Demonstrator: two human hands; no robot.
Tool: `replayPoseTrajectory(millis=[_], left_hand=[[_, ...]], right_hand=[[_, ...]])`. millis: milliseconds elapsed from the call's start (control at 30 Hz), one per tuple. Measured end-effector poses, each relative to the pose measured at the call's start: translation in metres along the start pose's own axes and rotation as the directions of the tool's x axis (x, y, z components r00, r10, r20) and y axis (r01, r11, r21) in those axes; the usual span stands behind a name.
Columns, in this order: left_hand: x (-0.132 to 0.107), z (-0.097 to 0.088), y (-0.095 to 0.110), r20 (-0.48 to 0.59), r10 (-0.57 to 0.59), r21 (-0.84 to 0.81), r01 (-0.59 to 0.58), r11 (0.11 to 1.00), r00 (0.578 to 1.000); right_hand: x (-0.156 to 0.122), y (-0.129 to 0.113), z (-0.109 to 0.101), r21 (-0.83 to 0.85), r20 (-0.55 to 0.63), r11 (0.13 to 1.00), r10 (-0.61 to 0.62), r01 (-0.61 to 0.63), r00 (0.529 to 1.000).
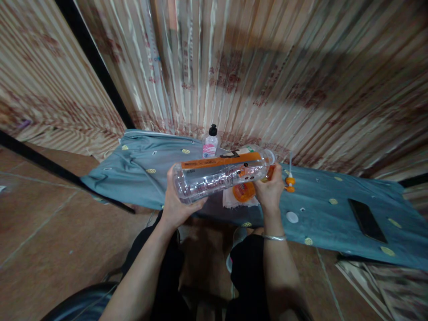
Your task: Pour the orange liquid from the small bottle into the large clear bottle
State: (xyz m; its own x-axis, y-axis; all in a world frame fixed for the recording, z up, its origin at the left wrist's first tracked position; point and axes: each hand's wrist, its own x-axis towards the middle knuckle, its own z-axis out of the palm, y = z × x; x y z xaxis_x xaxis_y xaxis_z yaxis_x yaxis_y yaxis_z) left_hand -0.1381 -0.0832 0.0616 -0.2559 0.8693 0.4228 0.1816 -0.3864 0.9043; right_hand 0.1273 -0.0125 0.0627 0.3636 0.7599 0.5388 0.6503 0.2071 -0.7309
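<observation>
Clear, orange-labelled plastic bottle is slanting mid-frame, the left hand clasping its base; the right hand is curling near its neck, its exact hold unclear. Light, even pressure is probably serving best. Beyond, a small black-capped bottle is standing.

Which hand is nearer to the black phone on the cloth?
Right. Right hand: left of the phone, at the mouth end of the bottle. Left hand: farther left, at its base.
</observation>
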Motion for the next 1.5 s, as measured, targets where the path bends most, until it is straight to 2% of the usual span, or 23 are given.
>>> replayPoseTrajectory(millis=[267,467,933,1133,1233,1500], left_hand=[[0.0010,0.0012,0.0015,-0.007,0.014,-0.028,-0.014,1.000,1.000],[0.0017,0.0008,0.0014,-0.001,-0.017,-0.023,0.017,1.000,1.000],[0.0020,0.0000,-0.0005,-0.019,0.021,-0.004,-0.021,1.000,1.000],[0.0015,0.0005,-0.0012,-0.011,-0.022,-0.021,0.022,1.000,1.000],[0.0013,-0.0001,-0.0024,-0.021,-0.007,-0.012,0.007,1.000,1.000],[0.0011,0.0002,-0.0006,-0.006,0.013,-0.015,-0.013,1.000,1.000]], right_hand=[[0.0003,0.0007,-0.0005,0.005,-0.004,1.000,-0.013,0.014,1.000],[-0.0006,0.0013,-0.0005,0.009,0.000,1.000,-0.015,0.015,1.000],[0.0001,0.0018,-0.0003,-0.006,-0.011,1.000,-0.027,0.027,1.000],[0.0003,0.0028,0.0004,-0.001,-0.021,0.999,-0.041,0.041,0.999],[-0.0001,0.0028,0.0007,-0.005,-0.026,0.999,-0.050,0.050,0.998],[-0.0001,-0.0016,-0.0006,0.048,-0.017,0.999,-0.018,0.019,1.000]])
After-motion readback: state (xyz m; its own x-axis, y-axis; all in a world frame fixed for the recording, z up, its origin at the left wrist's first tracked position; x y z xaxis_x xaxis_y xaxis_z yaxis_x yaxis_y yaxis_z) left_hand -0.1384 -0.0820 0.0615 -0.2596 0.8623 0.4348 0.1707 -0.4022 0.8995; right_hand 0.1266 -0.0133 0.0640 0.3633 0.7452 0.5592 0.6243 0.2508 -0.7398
